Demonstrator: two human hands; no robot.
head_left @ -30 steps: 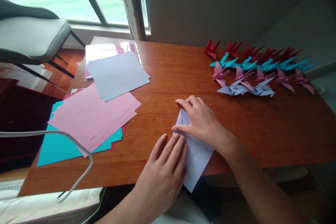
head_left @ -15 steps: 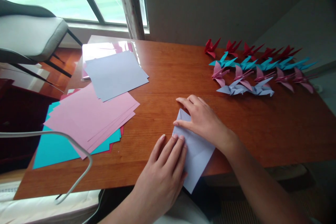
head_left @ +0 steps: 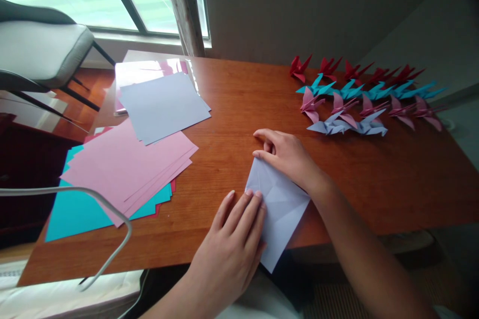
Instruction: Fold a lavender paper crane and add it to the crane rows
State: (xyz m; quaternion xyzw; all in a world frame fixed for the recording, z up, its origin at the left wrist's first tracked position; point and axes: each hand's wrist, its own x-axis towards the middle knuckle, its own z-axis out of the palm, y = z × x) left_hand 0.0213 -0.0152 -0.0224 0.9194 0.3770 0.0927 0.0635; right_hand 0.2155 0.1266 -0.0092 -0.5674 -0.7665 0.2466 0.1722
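Note:
A pale lilac sheet of paper, creased and folded to a kite-like shape, lies at the table's front edge with its lower corner over the edge. My left hand rests flat on its left side, fingers stretched out and covering part of it. At the paper's top corner is my right hand. Its thumb touches the upper edge, and the index finger arches above the thumb with a gap between them. The other right fingers are curled and partly hidden.
Pink sheets, turquoise sheets and lilac sheets overlap at left, near a shiny plastic packet. Folded paper cranes stand in rows at right: red, turquoise, pink, lilac. A white cable crosses the left.
My right hand has shifted slightly up and right along the paper. The paper's upper right part now lies spread wider, showing more creases. My left hand has stayed in place.

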